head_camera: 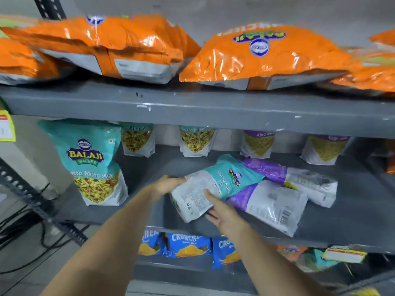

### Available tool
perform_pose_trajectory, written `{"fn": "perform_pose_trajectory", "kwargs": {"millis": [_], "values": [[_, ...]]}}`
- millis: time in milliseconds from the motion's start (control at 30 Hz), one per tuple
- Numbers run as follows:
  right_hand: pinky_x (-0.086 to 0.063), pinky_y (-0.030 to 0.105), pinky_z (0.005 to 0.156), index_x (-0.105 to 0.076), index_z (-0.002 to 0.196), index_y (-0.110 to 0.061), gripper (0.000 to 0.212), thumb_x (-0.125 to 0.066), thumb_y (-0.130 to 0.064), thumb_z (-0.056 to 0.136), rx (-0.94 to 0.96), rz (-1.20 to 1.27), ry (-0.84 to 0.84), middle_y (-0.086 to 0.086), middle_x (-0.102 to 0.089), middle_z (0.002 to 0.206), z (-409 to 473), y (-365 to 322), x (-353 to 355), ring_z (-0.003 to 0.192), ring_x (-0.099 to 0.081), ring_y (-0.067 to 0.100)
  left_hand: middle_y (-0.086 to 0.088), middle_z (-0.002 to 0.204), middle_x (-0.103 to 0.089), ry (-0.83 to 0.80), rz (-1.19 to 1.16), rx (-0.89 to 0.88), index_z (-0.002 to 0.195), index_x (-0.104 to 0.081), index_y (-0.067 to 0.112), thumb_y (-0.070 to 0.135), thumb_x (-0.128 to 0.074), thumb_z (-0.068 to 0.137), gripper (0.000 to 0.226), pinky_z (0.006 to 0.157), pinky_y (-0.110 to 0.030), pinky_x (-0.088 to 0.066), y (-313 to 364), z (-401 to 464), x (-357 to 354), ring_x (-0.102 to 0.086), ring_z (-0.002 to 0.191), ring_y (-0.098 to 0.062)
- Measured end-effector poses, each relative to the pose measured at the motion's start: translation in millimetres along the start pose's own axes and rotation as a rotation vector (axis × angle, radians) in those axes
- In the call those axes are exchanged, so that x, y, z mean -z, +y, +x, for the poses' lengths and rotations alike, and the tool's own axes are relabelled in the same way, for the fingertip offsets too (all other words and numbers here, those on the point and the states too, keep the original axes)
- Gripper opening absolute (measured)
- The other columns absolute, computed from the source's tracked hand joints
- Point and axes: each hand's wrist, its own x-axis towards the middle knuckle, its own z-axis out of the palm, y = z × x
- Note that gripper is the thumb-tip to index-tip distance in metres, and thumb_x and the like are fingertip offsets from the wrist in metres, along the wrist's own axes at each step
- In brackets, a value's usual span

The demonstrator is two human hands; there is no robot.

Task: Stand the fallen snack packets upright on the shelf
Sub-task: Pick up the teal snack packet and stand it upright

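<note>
A teal snack packet (215, 184) lies tilted on the middle shelf (132, 210), resting partly on two fallen purple packets (273, 204), (303, 180). My left hand (166, 184) grips the teal packet's near left edge. My right hand (222, 212) holds its lower end, thumb on the printed back. Both hands are closed on this one packet. Another teal packet (92, 161) stands upright at the shelf's left. Several smaller packets (196, 142) stand upright along the back of the shelf.
Large orange packets (260, 58) lie flat on the upper shelf (192, 107). Blue chip packets (188, 245) stand on the lower shelf. A perforated metal upright (38, 206) and black cables (19, 229) are at the left. A yellow price tag (6, 129) hangs at the far left.
</note>
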Motion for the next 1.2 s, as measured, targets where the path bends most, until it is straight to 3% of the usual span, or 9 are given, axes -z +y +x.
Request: {"fn": "perform_pose_trajectory", "kwargs": {"millis": [100, 167, 267, 433, 667, 833, 933, 1067, 1200], "values": [[-0.051, 0.044, 0.101, -0.061, 0.122, -0.016, 0.051, -0.082, -0.023, 0.076, 0.048, -0.007, 0.019, 0.003, -0.073, 0.118, -1, 7, 2, 0.112, -0.067, 0.022, -0.005, 0.101, -0.079, -0.147, -0.131, -0.058, 0.103, -0.075, 0.007, 0.028, -0.071, 0.088, 0.025, 0.067, -0.018, -0.056, -11, -15, 8, -0.075, 0.082, -0.009], [-0.052, 0.041, 0.099, -0.066, 0.116, -0.018, 0.039, -0.079, -0.018, 0.079, 0.075, -0.061, -0.047, 0.001, -0.076, 0.111, -8, 6, 6, 0.107, -0.07, 0.019, -0.011, 0.104, -0.078, -0.183, -0.161, -0.102, 0.105, -0.076, 0.007, 0.028, -0.075, 0.085, 0.029, 0.084, -0.027, -0.057, -24, -23, 14, -0.074, 0.092, -0.017], [-0.056, 0.03, 0.088, -0.069, 0.108, -0.019, 0.027, -0.073, -0.008, 0.084, 0.202, -0.15, -0.115, 0.0, -0.077, 0.107, -15, -2, 5, 0.095, -0.073, 0.011, -0.012, 0.108, -0.077, -0.132, -0.23, -0.202, 0.108, -0.077, 0.014, 0.03, -0.082, 0.075, 0.037, 0.095, -0.038, -0.052, -44, -29, 20, -0.072, 0.101, -0.025], [-0.055, 0.019, 0.083, -0.061, 0.119, -0.013, 0.043, -0.071, 0.004, 0.081, 0.508, -0.361, -0.024, 0.001, -0.072, 0.113, -7, -22, -8, 0.098, -0.068, 0.011, -0.007, 0.103, -0.079, 0.051, -0.328, -0.331, 0.115, -0.07, 0.009, -0.008, -0.083, 0.067, 0.052, 0.086, -0.035, -0.059, -36, -23, 19, -0.074, 0.091, -0.014], [-0.049, 0.04, 0.103, -0.061, 0.11, -0.034, 0.037, -0.065, -0.006, 0.087, 0.596, -0.58, 0.022, -0.009, -0.071, 0.116, 8, -17, -8, 0.112, -0.065, 0.013, -0.006, 0.11, -0.073, 0.206, -0.157, -0.393, 0.119, -0.065, 0.005, 0.004, -0.087, 0.068, 0.055, 0.088, -0.017, -0.055, -43, -27, 6, -0.07, 0.089, 0.004], [-0.054, 0.018, 0.071, -0.065, 0.098, -0.023, 0.041, -0.04, 0.008, 0.091, 0.552, -0.304, 0.062, -0.012, -0.072, 0.086, 1, -29, -6, 0.078, -0.068, 0.005, -0.001, 0.099, -0.076, 0.441, 0.081, -0.319, 0.106, -0.074, 0.007, 0.027, -0.078, 0.081, 0.032, 0.08, -0.018, -0.047, -45, -43, 2, -0.071, 0.093, -0.014], [-0.051, 0.015, 0.052, -0.053, 0.111, -0.011, 0.018, -0.037, -0.007, 0.102, 0.547, -0.231, 0.183, 0.0, -0.062, 0.081, 2, -32, -11, 0.058, -0.063, 0.007, -0.003, 0.104, -0.077, 0.223, 0.146, -0.274, 0.099, -0.075, 0.01, 0.016, -0.079, 0.078, 0.022, 0.08, -0.017, -0.048, -45, -50, -8, -0.073, 0.095, -0.015], [-0.052, 0.028, 0.083, -0.063, 0.122, -0.017, 0.028, -0.048, -0.016, 0.098, 0.499, -0.497, 0.135, 0.002, -0.071, 0.118, 15, -25, -22, 0.103, -0.064, 0.017, 0.025, 0.12, -0.055, -0.036, -0.075, -0.306, 0.131, -0.037, 0.027, 0.007, -0.091, 0.063, 0.089, 0.084, -0.007, -0.044, -46, -55, -25, -0.058, 0.106, 0.004], [-0.046, 0.032, 0.099, -0.068, 0.112, -0.018, 0.034, -0.042, -0.005, 0.096, 0.5, -0.51, 0.173, 0.008, -0.06, 0.124, 13, -25, -25, 0.111, -0.057, 0.018, 0.014, 0.128, -0.054, -0.007, -0.109, -0.344, 0.125, -0.027, 0.02, 0.028, -0.096, 0.054, 0.099, 0.097, -0.017, -0.046, -55, -44, -38, -0.055, 0.12, 0.0]]}}
